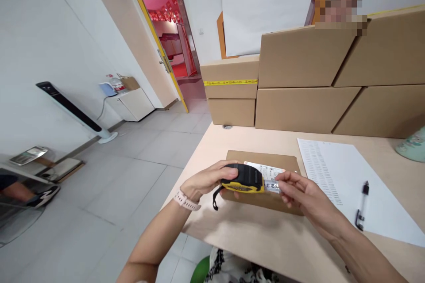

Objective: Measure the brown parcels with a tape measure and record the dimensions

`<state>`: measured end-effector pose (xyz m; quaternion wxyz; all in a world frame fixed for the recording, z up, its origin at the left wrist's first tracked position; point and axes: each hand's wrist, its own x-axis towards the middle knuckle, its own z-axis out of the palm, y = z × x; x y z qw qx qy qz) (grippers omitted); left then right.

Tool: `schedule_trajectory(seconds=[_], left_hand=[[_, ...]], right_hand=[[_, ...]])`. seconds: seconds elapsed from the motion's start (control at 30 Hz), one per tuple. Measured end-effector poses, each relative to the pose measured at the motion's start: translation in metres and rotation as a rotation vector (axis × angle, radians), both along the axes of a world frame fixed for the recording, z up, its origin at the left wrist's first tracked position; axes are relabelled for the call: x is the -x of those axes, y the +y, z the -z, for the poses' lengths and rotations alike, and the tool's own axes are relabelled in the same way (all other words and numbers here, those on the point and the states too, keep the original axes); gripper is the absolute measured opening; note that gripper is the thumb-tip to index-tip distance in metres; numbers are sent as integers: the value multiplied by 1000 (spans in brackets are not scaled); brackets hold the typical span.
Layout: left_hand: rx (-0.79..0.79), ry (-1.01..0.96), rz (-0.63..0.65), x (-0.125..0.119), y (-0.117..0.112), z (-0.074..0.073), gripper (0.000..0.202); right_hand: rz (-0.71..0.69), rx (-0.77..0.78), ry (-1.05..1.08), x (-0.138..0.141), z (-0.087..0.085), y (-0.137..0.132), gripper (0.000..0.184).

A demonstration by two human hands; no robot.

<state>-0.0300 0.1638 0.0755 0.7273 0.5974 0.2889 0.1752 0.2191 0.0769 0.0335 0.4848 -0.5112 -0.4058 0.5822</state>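
Observation:
A black and yellow tape measure (244, 178) is held above a small cardboard box (265, 203) on the table. My left hand (209, 179) is closed around its case, and a black wrist strap hangs below. A short length of silvery blade sticks out to the right, its end pinched between the thumb and fingers of my right hand (299, 192). The box bears a white printed label (262, 170), partly covered by the tape measure and my right hand.
Large cardboard boxes (305, 108) are stacked along the back of the table (239, 225). Right of the small box lies a printed paper sheet (348, 168) with a pen (363, 205) on it. A green patterned container (413, 146) stands far right. Behind the boxes is a person.

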Motion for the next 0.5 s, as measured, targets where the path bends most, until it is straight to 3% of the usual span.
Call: schedule_trajectory(seconds=[0.1,0.2,0.33,0.5], left_hand=[[-34,7,-90,23,19,4,54],[-39,13,-208,61,44,17,55],[13,29,-327,106,71,49,54],[149,69,-460,123,86,85,42]], right_hand=[[191,27,139,-32,3,9,27],[338,-14,158,-68,9,10,27],[296,25,86,-83,30,6,29],[259,6,-42,-71,49,9,32]])
